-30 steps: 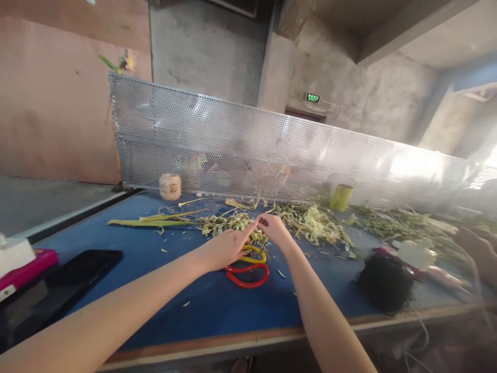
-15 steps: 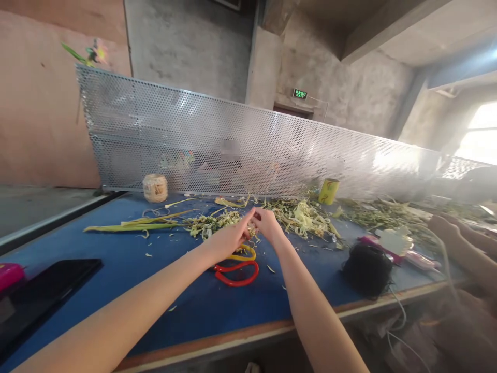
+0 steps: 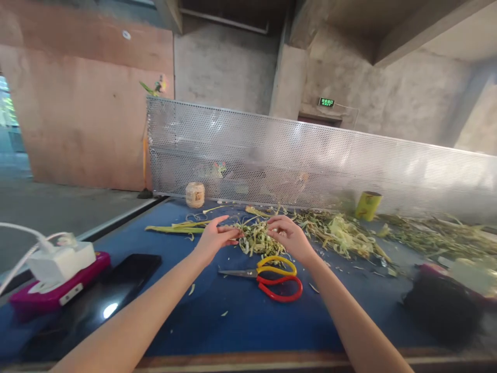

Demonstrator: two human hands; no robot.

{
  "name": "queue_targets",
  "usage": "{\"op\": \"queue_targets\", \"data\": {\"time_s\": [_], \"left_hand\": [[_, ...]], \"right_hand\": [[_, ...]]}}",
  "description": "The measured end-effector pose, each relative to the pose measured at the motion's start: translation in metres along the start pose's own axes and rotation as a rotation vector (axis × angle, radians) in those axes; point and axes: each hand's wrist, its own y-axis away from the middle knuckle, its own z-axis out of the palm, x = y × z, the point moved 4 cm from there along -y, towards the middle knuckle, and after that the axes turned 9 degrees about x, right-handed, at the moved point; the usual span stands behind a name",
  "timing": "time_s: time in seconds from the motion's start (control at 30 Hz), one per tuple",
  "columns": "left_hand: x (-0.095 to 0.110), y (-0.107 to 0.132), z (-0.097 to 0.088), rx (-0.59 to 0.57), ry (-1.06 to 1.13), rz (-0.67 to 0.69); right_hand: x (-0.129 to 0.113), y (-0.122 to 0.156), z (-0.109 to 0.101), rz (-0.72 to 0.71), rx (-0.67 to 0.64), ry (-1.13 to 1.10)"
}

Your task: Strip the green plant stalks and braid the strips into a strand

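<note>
My left hand (image 3: 213, 237) and my right hand (image 3: 290, 237) reach over a blue table (image 3: 240, 321) into a small heap of green and pale plant trimmings (image 3: 256, 237). The fingers of both hands curl into the heap and touch the scraps at its two sides. What they pinch is too small to name. Scissors (image 3: 272, 277) with one yellow and one red handle lie flat on the table just in front of my right hand, blades pointing left.
A perforated metal screen (image 3: 310, 160) runs along the table's far edge. Long green leaves (image 3: 171, 228), a twine ball (image 3: 194, 194) and a yellow-green roll (image 3: 367, 205) lie near it. More trimmings (image 3: 341, 233) spread right. A black phone (image 3: 116, 285), pink case with white charger (image 3: 58, 274) and a black bundle (image 3: 442, 305) sit nearer.
My hands have parted: the left has slid left off the scissors, which now lie fully in view. The camera has swung left, bringing the charger into view and losing the other person's hand.
</note>
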Motion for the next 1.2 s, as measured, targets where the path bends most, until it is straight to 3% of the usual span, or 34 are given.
{"op": "queue_targets", "data": {"time_s": [0.1, 0.27, 0.4, 0.53, 0.73, 0.93, 1.07, 1.2], "left_hand": [[-0.002, -0.004, -0.008, 0.038, -0.087, 0.063], [0.002, -0.008, -0.014, 0.048, -0.249, 0.206], [0.002, -0.006, -0.02, 0.117, -0.284, 0.236], [-0.001, -0.007, -0.023, 0.165, -0.305, 0.239], [-0.006, -0.007, -0.021, 0.129, -0.294, 0.195], [-0.01, -0.007, -0.015, 0.071, -0.213, 0.088], [-0.008, -0.005, -0.01, 0.002, -0.23, 0.171], [-0.007, -0.004, -0.01, -0.037, -0.374, 0.267]], "right_hand": [[-0.007, -0.01, 0.015, 0.118, -0.019, -0.064], [-0.01, -0.014, 0.054, 0.31, -0.306, -0.088], [0.002, -0.002, 0.066, 0.484, -0.302, -0.163], [0.01, 0.009, 0.064, 0.66, -0.286, -0.301], [0.006, 0.008, 0.058, 0.638, -0.311, -0.234], [0.004, 0.015, 0.063, 0.624, -0.381, -0.391], [0.002, 0.017, 0.064, 0.642, -0.404, -0.49], [0.0, 0.02, 0.064, 0.79, -0.392, -0.673]]}}
